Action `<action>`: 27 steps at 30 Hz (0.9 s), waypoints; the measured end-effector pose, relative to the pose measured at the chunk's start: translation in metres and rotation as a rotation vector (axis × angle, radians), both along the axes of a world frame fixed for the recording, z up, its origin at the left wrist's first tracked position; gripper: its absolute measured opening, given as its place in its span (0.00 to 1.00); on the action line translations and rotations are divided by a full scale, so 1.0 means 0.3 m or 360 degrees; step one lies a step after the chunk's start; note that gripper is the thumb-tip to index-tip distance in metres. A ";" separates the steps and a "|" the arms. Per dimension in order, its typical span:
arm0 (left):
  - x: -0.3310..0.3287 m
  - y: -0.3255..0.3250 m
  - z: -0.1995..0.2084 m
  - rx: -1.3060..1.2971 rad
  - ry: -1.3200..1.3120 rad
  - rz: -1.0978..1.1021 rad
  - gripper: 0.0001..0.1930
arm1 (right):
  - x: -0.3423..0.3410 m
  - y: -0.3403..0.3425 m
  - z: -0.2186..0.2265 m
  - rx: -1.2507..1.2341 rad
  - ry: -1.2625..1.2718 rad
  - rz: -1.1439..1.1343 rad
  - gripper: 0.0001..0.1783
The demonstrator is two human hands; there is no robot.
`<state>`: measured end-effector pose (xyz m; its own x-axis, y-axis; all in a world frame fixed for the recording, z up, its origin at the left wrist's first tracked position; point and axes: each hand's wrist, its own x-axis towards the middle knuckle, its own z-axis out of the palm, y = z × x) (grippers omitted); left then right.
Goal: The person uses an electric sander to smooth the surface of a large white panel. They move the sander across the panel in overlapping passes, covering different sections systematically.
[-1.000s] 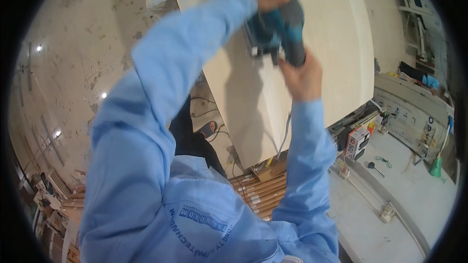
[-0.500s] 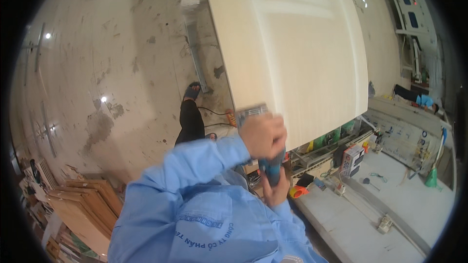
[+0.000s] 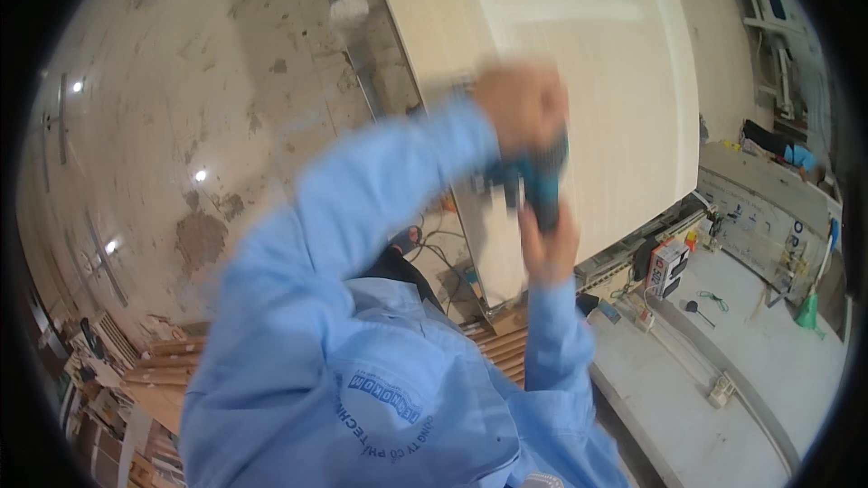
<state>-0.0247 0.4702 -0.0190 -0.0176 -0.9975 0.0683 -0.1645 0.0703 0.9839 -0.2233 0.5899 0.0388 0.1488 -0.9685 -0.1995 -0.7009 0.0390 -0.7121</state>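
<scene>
A large pale cream board [image 3: 624, 108] with whitish bands stretches away in front of me, its left edge dark and straight. On its near left part is a teal and black handheld power tool [image 3: 542, 185], possibly a sander; motion blurs its front end. My left hand [image 3: 523, 101], smeared too, is closed over the tool's far end, the arm reaching across from the left. Nearer to me, my right hand [image 3: 551, 242] wraps round the tool's rear handle, with the thumb along its side. The tool's underside is hidden.
Dark cables [image 3: 438, 253] hang beside the board's left edge. A pale grey worktop [image 3: 696, 380] at the right carries a small box [image 3: 667, 264] and a green cone-shaped item [image 3: 807, 309]. Brown boards [image 3: 163, 375] are stacked at lower left. Another person [image 3: 797, 155] is at far right.
Both hands have pushed the power tool forward, away from me, over the board. My arms are stretched out farther, and the board's near corner now shows.
</scene>
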 end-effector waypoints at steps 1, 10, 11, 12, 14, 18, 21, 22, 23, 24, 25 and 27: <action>-0.080 0.116 0.048 -0.0256 -0.0107 -0.0112 0.08 | -0.061 0.128 0.043 0.0117 0.0098 -0.0091 0.14; -0.040 0.158 0.020 -0.0433 -0.0159 -0.0330 0.05 | 0.092 0.275 0.069 0.0241 0.0077 -0.0370 0.18; 0.062 0.042 0.009 -0.0367 -0.0178 -0.0314 0.07 | 0.183 0.147 0.053 0.0237 -0.0044 -0.0370 0.19; 0.152 -0.080 0.011 -0.0256 -0.0239 -0.0336 0.10 | 0.265 0.024 0.038 -0.0096 -0.0054 -0.0213 0.18; 0.314 -0.300 0.038 -0.0250 -0.0160 -0.0423 0.15 | 0.367 -0.157 0.005 -0.0234 -0.0153 -0.0175 0.21; 0.308 -0.339 0.022 -0.0315 -0.0100 -0.0474 0.18 | 0.264 -0.130 -0.073 -0.0207 -0.0022 -0.0103 0.27; -0.054 -0.055 -0.047 -0.0620 -0.0065 -0.0390 0.18 | -0.020 0.159 -0.064 -0.0314 -0.0149 -0.0161 0.29; -0.192 0.085 -0.048 -0.0512 -0.0050 -0.0336 0.17 | -0.116 0.282 -0.033 -0.0202 -0.0132 -0.0235 0.29; -0.315 0.211 -0.024 -0.0453 -0.0063 -0.0324 0.13 | -0.192 0.400 0.002 -0.0149 0.0063 -0.0314 0.27; -0.416 0.319 0.011 -0.0505 -0.0043 -0.0419 0.10 | -0.251 0.512 0.039 -0.0043 0.0112 -0.0429 0.25; -0.498 0.419 0.054 -0.0497 -0.0097 -0.0489 0.07 | -0.297 0.608 0.069 0.0081 0.0216 -0.0568 0.22; -0.614 0.558 0.100 -0.0361 -0.0198 -0.0806 0.07 | -0.331 0.765 0.086 0.0141 0.0242 -0.0751 0.22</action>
<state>-0.2088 0.6374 0.0109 -0.5118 -0.8230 0.2465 -0.1691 0.3778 0.9103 -0.3225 0.8195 0.0645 -0.3383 -0.9016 -0.2696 -0.6879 0.4325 -0.5829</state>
